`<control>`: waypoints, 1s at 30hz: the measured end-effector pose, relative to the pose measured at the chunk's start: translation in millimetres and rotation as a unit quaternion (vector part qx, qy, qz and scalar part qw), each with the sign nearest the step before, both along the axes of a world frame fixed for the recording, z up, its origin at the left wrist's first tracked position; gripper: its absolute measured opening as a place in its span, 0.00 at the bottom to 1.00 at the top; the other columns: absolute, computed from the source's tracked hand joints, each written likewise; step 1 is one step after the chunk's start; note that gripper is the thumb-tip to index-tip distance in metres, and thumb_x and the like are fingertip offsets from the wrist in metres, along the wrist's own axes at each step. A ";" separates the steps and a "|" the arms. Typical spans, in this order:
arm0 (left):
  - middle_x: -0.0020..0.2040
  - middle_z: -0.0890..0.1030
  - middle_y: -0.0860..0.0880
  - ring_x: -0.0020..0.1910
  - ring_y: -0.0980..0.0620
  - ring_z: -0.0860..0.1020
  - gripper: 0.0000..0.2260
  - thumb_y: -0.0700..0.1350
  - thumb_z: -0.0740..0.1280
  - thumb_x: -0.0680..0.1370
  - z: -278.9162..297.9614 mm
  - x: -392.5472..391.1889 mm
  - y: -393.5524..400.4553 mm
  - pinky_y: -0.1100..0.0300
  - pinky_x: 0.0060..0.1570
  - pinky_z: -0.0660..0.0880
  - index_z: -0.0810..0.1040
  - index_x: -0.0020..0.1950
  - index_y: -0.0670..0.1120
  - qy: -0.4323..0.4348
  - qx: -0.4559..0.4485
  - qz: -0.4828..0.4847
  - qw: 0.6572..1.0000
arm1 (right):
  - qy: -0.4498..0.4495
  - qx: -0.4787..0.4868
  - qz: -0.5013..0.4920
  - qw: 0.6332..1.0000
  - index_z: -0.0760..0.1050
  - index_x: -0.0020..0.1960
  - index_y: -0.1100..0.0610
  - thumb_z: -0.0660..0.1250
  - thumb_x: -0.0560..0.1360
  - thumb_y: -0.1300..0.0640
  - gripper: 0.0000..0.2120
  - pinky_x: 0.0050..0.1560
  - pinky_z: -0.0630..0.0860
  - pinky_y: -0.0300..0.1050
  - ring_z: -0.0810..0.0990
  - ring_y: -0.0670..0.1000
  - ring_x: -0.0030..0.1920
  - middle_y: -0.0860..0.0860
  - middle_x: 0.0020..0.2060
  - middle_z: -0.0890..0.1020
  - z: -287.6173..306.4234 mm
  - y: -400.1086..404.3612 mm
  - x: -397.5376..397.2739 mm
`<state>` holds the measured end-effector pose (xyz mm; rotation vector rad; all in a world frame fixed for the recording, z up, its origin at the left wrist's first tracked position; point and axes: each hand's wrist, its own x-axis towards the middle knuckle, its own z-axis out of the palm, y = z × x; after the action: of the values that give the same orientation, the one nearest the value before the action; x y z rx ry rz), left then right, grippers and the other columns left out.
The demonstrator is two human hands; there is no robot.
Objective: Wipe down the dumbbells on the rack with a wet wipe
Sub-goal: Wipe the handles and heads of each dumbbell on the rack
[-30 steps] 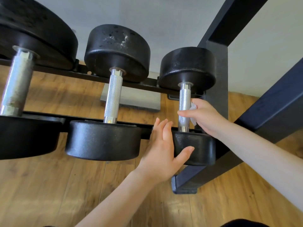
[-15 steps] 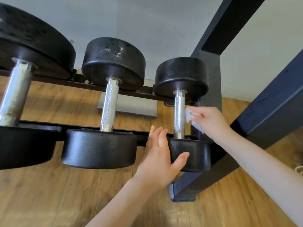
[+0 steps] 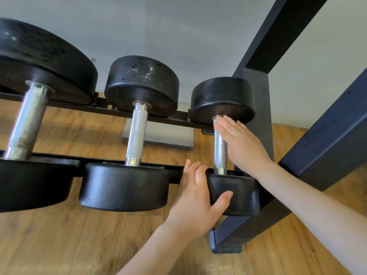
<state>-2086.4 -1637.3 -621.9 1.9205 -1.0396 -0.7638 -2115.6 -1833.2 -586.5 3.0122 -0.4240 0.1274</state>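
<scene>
Three black dumbbells with knurled silver handles lie across the black rack (image 3: 111,111). The smallest dumbbell (image 3: 220,153) is at the right end, beside the rack's upright. My left hand (image 3: 195,197) grips its near head from the left, thumb across the front. My right hand (image 3: 241,144) lies against the right side of the handle, fingers stretched up to the far head. A sliver of the white wet wipe (image 3: 216,120) shows under those fingertips; the rest is hidden. A medium dumbbell (image 3: 137,133) and a large dumbbell (image 3: 27,120) sit to the left.
The rack's dark upright post (image 3: 260,124) and slanted side beam (image 3: 325,139) stand close on the right. A grey flat plate (image 3: 158,135) lies on the wood floor (image 3: 79,245) under the rack, against a pale wall.
My right hand has gone from pinching the wipe beside the handle to pressing it up near the far head, fingers flattened. The left hand stays on the near head. The view has tilted.
</scene>
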 end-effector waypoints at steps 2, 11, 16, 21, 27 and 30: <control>0.78 0.43 0.55 0.74 0.60 0.33 0.34 0.61 0.60 0.79 -0.7 0.3 0.2 0.57 0.75 0.48 0.49 0.78 0.46 0.002 -0.002 0.000 1.000 | 0.010 0.023 -0.031 0.999 0.55 0.77 0.57 0.57 0.76 0.71 0.31 0.73 0.58 0.49 0.51 0.51 0.76 0.51 0.76 0.55 3.3 3.6 -3.2; 0.78 0.44 0.52 0.71 0.62 0.33 0.34 0.60 0.60 0.79 1.0 0.7 -1.0 0.61 0.72 0.47 0.50 0.77 0.45 0.000 -0.007 0.002 1.000 | 0.132 -0.001 0.023 0.991 0.45 0.78 0.54 0.54 0.75 0.71 0.36 0.70 0.36 0.41 0.36 0.44 0.74 0.48 0.77 0.42 17.4 6.7 14.2; 0.78 0.43 0.53 0.72 0.62 0.34 0.33 0.60 0.59 0.79 0.5 -0.2 -0.5 0.58 0.74 0.50 0.50 0.77 0.45 0.001 0.000 -0.003 1.000 | 0.028 0.114 -0.048 0.992 0.49 0.78 0.53 0.55 0.78 0.69 0.32 0.65 0.56 0.32 0.44 0.37 0.70 0.44 0.77 0.46 11.2 16.8 -1.2; 0.78 0.40 0.53 0.70 0.63 0.31 0.34 0.60 0.59 0.79 0.0 -0.4 -1.6 0.63 0.70 0.47 0.49 0.77 0.45 -0.005 -0.001 -0.001 1.000 | 0.090 0.059 0.034 0.994 0.51 0.77 0.58 0.55 0.78 0.66 0.30 0.73 0.48 0.37 0.37 0.40 0.71 0.50 0.77 0.49 12.7 7.3 -1.3; 0.78 0.38 0.53 0.76 0.57 0.34 0.36 0.61 0.59 0.79 4.9 -1.3 -0.8 0.60 0.72 0.53 0.45 0.78 0.46 -0.004 0.023 0.000 1.000 | 0.021 0.116 -0.001 0.993 0.57 0.76 0.54 0.57 0.80 0.58 0.25 0.67 0.54 0.33 0.44 0.36 0.71 0.45 0.77 0.53 8.6 9.2 -4.6; 0.79 0.41 0.52 0.76 0.55 0.34 0.36 0.60 0.59 0.79 4.9 -1.4 -0.2 0.57 0.74 0.51 0.47 0.78 0.45 -0.003 0.017 0.000 1.000 | -0.017 0.188 -0.071 0.979 0.52 0.77 0.53 0.59 0.80 0.55 0.29 0.66 0.57 0.36 0.54 0.43 0.74 0.45 0.77 0.51 7.0 11.4 -9.9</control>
<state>-2087.8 -1637.5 -617.0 1.9525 -1.0371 -0.7797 -2125.4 -1821.8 -579.5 3.3350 -0.7410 0.0965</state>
